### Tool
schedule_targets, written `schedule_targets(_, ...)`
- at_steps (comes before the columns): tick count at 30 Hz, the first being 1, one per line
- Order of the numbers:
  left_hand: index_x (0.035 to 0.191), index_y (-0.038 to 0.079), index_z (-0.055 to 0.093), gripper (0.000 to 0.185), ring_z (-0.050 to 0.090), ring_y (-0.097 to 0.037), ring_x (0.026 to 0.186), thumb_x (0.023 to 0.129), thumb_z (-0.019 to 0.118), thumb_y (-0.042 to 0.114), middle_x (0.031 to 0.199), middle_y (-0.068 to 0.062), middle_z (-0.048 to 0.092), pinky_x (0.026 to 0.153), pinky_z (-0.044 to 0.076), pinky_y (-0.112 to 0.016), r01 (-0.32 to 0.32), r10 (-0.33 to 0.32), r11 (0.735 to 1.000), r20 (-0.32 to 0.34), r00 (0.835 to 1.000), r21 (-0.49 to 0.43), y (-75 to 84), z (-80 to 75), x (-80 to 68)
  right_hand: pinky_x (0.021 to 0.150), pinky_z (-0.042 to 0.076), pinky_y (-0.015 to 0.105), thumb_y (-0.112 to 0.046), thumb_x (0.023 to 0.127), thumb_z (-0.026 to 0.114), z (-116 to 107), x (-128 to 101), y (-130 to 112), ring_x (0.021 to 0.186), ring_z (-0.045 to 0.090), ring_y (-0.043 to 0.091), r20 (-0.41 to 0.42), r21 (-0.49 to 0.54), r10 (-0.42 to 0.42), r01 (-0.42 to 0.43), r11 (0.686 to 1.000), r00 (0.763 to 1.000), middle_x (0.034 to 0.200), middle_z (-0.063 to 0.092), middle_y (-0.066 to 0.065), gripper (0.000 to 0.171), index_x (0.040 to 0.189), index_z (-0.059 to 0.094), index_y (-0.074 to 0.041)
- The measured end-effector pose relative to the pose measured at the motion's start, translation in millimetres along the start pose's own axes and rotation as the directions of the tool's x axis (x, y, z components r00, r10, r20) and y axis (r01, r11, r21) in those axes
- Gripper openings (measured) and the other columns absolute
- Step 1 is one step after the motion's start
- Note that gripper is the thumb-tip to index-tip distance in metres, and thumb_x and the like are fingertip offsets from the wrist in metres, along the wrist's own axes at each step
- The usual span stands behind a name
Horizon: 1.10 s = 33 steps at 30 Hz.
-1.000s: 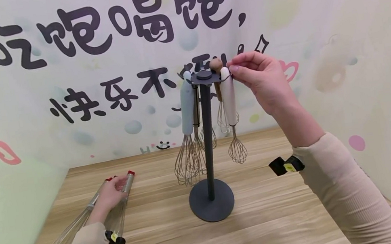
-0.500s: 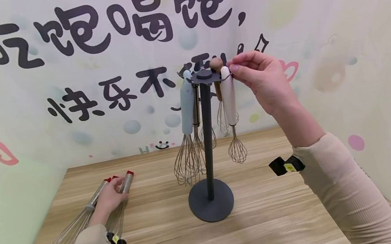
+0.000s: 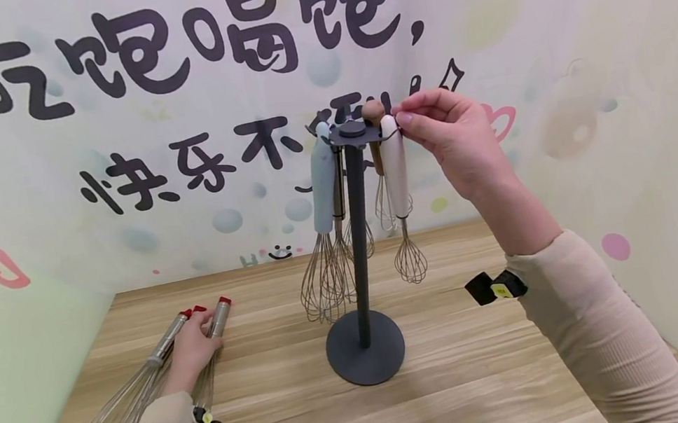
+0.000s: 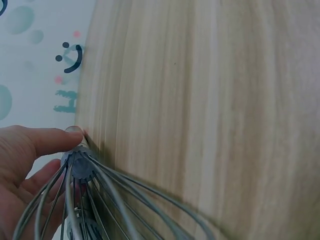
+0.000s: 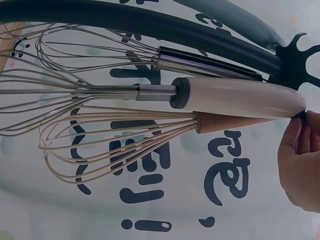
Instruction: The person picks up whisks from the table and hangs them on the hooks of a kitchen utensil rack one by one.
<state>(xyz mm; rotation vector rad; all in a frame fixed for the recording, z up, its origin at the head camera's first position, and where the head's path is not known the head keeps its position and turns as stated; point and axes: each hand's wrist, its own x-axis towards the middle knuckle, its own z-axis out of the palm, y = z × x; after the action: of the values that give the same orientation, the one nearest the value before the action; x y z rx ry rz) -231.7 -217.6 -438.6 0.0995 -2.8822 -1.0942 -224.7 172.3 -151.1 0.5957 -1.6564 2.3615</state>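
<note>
- Nearest on the left, the person's left hand [image 3: 193, 346] lies on the wooden tabletop [image 3: 473, 371] with its fingers [image 4: 47, 140] curled round the handles of the steel whisks [image 3: 145, 387] that lie flat there; their red-tipped ends point toward the back wall
- These whisks lie side by side under one hand, so lifting one could drag or roll its neighbour; the wire loops look close enough to tangle
- In the middle stands a dark stand [image 3: 366, 349] on a round base, with a thin pole and a notched disc on top
- The right hand [image 3: 453, 137] is raised to that disc, its fingertips [image 5: 295, 145] pinching the hanging loop at the top of the white-handled whisk [image 3: 396, 169], which hangs straight down at the disc's right edge
- If the loop misses or slips off its notch, this whisk would likely drop onto the tabletop; a pull sideways could tip the tall, narrow stand
- Other whisks hang close by: a pale blue-handled one [image 3: 323, 185] on the left, a wooden-handled one [image 5: 150, 135] just behind the white one and a steel-handled one near the pole; a swing could knock them together
- Furthest back, the pale wall [image 3: 58, 203] bears large dark Chinese characters, soft coloured dots and a small smiling face, and closes in the tabletop on three sides
</note>
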Motion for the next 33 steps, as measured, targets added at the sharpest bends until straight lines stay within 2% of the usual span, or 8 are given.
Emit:
schedule_targets(7, 0.132, -0.01, 0.044, 0.059, 0.048, -0.052, 0.12, 0.08, 0.068, 0.0, 0.133, -0.039, 0.044, 0.092, 0.049, -0.057, 0.045, -0.045, 0.999, 0.04, 0.998, 0.004, 0.6, -0.5, -0.1, 0.081, 0.056, 0.018, 0.01, 0.084, 0.062, 0, 0, 0, 0.076, 0.067, 0.01, 0.002, 0.001, -0.001, 0.001, 1.0, 1.0, 0.078, 0.07, 0.002, 0.019, 0.08, 0.07, -0.006)
schedule_targets(11, 0.131, -0.009, 0.045, 0.056, 0.048, -0.052, 0.122, 0.08, 0.067, 0.001, 0.133, -0.039, 0.043, 0.093, 0.049, -0.057, 0.049, -0.05, 0.999, 0.052, 0.997, 0.013, -0.6, 0.8, 0.6, 0.08, 0.056, 0.017, 0.01, 0.084, 0.062, 0, 0, -1, 0.076, 0.067, 0.009, 0.006, 0.002, 0.001, -0.001, 1.0, 1.0, 0.078, 0.07, 0.002, 0.019, 0.08, 0.07, -0.006)
schedule_targets(23, 0.129, -0.01, 0.048, 0.053, 0.054, -0.048, 0.115, 0.081, 0.067, 0.002, 0.128, -0.037, 0.051, 0.09, 0.051, -0.055, 0.049, -0.049, 0.999, 0.017, 0.999, 0.022, 2.1, 0.2, -0.4, 0.079, 0.056, 0.017, 0.008, 0.079, 0.07, -1, 0, -2, 0.075, 0.067, 0.009, 0.017, 0.018, 0.003, -0.003, 1.0, 1.0, 0.078, 0.071, 0.002, 0.013, 0.08, 0.071, -0.006)
schedule_targets(29, 0.131, -0.01, 0.047, 0.054, 0.057, -0.046, 0.113, 0.081, 0.066, 0.002, 0.126, -0.035, 0.054, 0.09, 0.052, -0.052, 0.032, -0.032, 0.999, 0.0, 0.999, -0.028, 5.6, -1.0, 0.4, 0.078, 0.056, 0.017, 0.013, 0.083, 0.062, -3, -1, -2, 0.076, 0.067, 0.009, 0.032, 0.009, 0.005, -0.005, 1.0, 0.999, 0.079, 0.072, 0.001, 0.022, 0.081, 0.071, -0.007)
schedule_targets(33, 0.134, -0.007, 0.045, 0.056, 0.055, -0.045, 0.116, 0.083, 0.064, 0.002, 0.129, -0.033, 0.053, 0.092, 0.051, -0.053, 0.043, -0.043, 0.997, -0.006, 0.999, -0.058, 12.1, -1.8, 0.2, 0.08, 0.056, 0.017, 0.015, 0.083, 0.06, -4, 0, -2, 0.079, 0.066, 0.009, 0.064, -0.009, -0.008, 0.008, 1.0, 0.998, 0.081, 0.072, 0.001, 0.025, 0.083, 0.071, -0.008)
